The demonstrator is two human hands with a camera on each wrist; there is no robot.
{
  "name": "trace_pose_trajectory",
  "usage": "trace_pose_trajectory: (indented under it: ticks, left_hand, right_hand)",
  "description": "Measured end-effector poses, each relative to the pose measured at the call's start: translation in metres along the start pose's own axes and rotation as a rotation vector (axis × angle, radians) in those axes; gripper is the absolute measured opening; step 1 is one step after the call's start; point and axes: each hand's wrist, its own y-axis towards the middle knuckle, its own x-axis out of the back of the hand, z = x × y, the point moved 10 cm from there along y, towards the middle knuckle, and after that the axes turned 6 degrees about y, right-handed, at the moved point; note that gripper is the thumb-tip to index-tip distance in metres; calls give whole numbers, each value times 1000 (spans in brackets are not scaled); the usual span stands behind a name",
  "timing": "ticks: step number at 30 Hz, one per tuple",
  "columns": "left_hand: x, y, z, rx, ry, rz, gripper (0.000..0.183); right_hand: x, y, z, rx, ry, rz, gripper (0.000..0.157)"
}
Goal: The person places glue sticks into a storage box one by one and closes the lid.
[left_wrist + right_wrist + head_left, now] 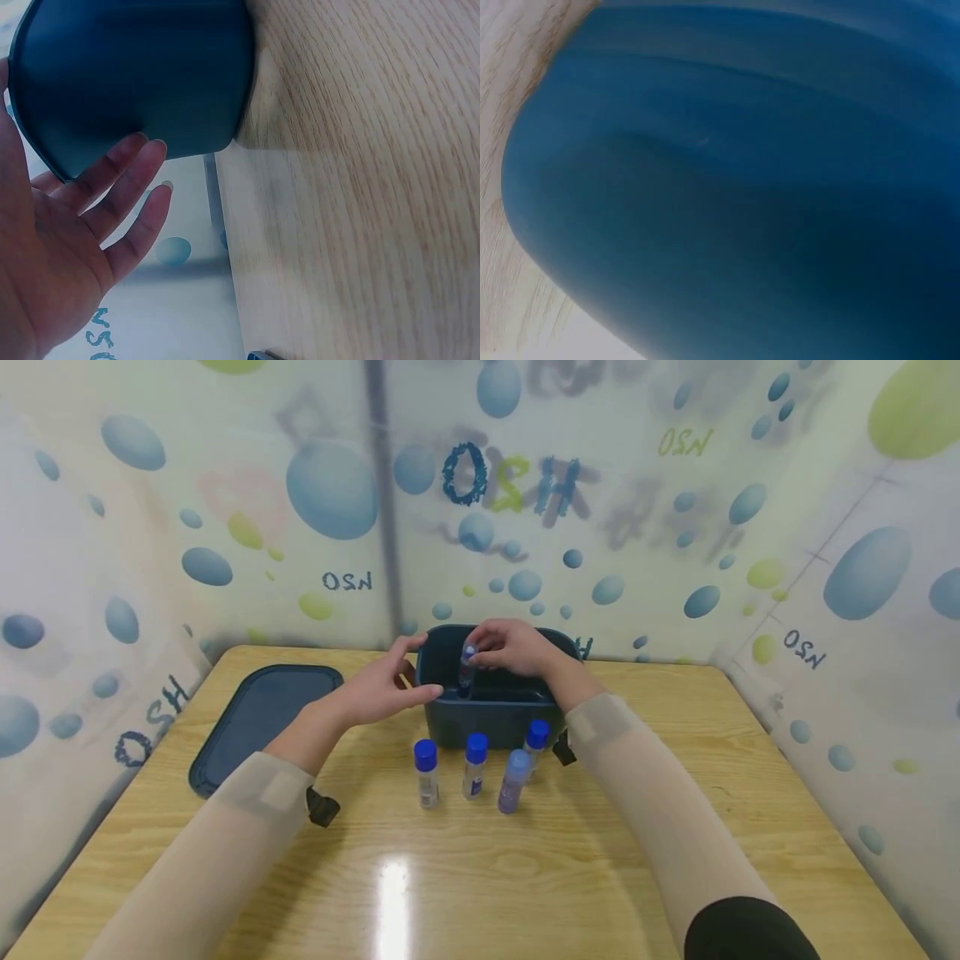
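A dark blue plastic bin (495, 722) stands on the table near the back wall. My right hand (513, 647) reaches over it and pinches a glue stick (467, 668) by its top, holding it upright inside the bin near the left end. My left hand (378, 689) steadies the bin's left end, thumb at the front rim and the other fingers spread along the end wall. In front of the bin stand several glue sticks: blue-capped ones (427, 774) (475, 767) (536, 742) and a purple one with a lighter cap (512, 787). The right wrist view shows only the bin wall (727, 210).
A dark blue lid (266, 714) lies flat on the table's left side. The wooden table (480, 877) is bounded at the back and sides by printed walls (637, 527). A wrist camera (324, 807) sits under my left wrist, close above the table.
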Motion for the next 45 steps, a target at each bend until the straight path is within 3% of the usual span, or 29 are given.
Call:
trace_pose_trajectory:
  ticks: [14,26,36,45]
  left_hand:
    - [-1,-1,1,0,-5,7,98]
    - [-2,-1,-1,-8,-25,6,97]
    - [-3,2,-2,-9,-14,6,98]
    - [-3,1,3,-2,-16,4,98]
  right_hand:
    - [-4,-1,0,-33,-50,25,37]
    - [0,-2,-1,-36,2,-4,39]
    - [20,-6,5,3,1,-114,41]
    - [40,-21,24,106,59,-262,39]
